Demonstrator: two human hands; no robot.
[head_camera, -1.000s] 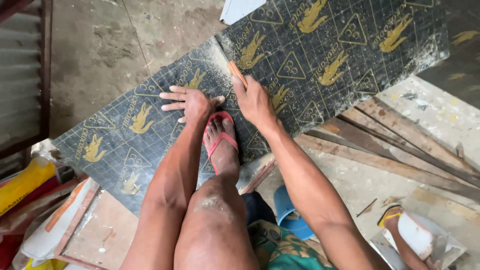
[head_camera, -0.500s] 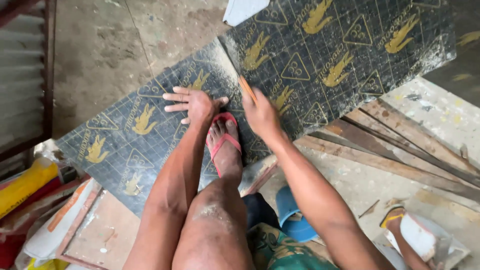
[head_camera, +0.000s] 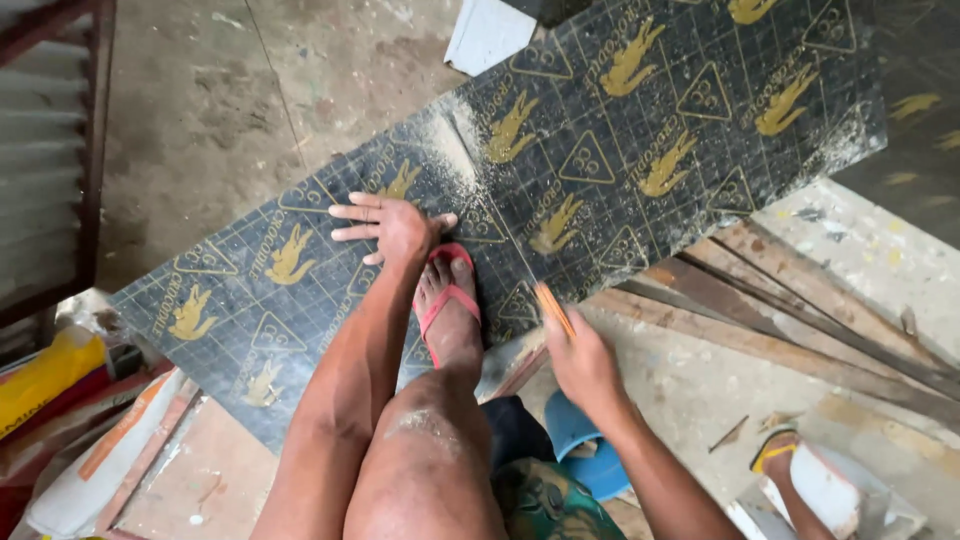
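A long black board (head_camera: 620, 130) with yellow printed figures lies slanted across the floor, dusted with pale sawdust. My left hand (head_camera: 390, 225) presses flat on it, fingers spread, beside my foot in a red sandal (head_camera: 447, 300), which also rests on the board. My right hand (head_camera: 580, 360) is at the board's near edge, shut on a thin orange pencil (head_camera: 552, 307) that points up and away from me. A thin line runs across the board from the sawdust down to the pencil.
Wooden planks (head_camera: 800, 300) lie to the right under the board. A blue sandal (head_camera: 585, 450) is by my right leg. Another person's foot in a yellow sandal (head_camera: 775, 450) is at lower right. Sacks (head_camera: 70, 400) are piled at lower left, with a metal frame (head_camera: 95, 150) above them.
My right hand has drawn back along the board toward its near edge, pencil in hand. The view has shifted slightly; my left hand and foot stay pressed on the board.
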